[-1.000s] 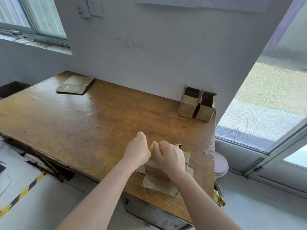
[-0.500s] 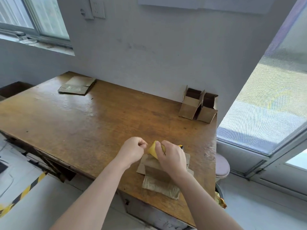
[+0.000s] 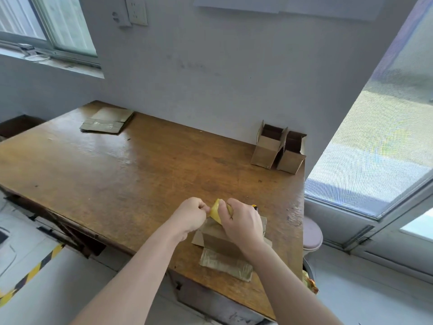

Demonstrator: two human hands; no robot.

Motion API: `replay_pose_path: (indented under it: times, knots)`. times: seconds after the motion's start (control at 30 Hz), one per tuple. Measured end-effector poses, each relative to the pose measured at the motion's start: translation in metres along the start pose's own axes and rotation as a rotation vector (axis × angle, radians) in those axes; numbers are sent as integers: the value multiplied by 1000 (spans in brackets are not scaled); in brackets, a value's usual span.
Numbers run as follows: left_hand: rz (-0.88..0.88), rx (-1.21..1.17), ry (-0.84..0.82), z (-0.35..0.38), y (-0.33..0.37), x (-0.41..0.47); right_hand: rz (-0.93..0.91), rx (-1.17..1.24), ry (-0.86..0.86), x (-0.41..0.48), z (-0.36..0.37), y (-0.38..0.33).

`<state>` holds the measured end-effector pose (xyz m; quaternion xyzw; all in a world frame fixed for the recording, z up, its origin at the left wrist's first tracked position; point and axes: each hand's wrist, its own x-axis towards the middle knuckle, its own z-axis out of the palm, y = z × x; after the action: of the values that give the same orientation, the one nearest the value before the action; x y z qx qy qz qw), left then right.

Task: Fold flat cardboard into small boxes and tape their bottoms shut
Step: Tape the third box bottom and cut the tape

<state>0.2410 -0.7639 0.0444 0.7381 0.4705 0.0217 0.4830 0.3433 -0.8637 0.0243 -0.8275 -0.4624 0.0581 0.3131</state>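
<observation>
Right hand curls around a yellow roll of tape, and left hand, fingers bent, pinches at the roll's left edge. Both sit atop a small brown cardboard box near the front right corner of the worn wooden table. Two open-topped folded boxes stand at the far right, and a stack of flat cardboard lies far left.

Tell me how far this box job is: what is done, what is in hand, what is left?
Done: a folded box and a second box stand open, far right on the table. In hand: the right hand holds a yellow tape roll on a third box at the near edge; the left hand pinches at the roll. Left: taping it, then the flat cardboard stack far left.
</observation>
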Motion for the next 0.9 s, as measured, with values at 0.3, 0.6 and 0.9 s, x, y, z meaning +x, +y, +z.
replay_pose_path:
  times: [0.3, 0.6, 0.9]
  knots:
    - [-23, -515, -125, -7, -8, -4, 15, 2, -34, 0, -2, 0]
    - [128, -350, 119, 0, -12, -3, 20, 60, -28, -2, 0, -1]
    - [153, -147, 192, -2, 0, -9, -44, 77, 5, -6, 3, 2]
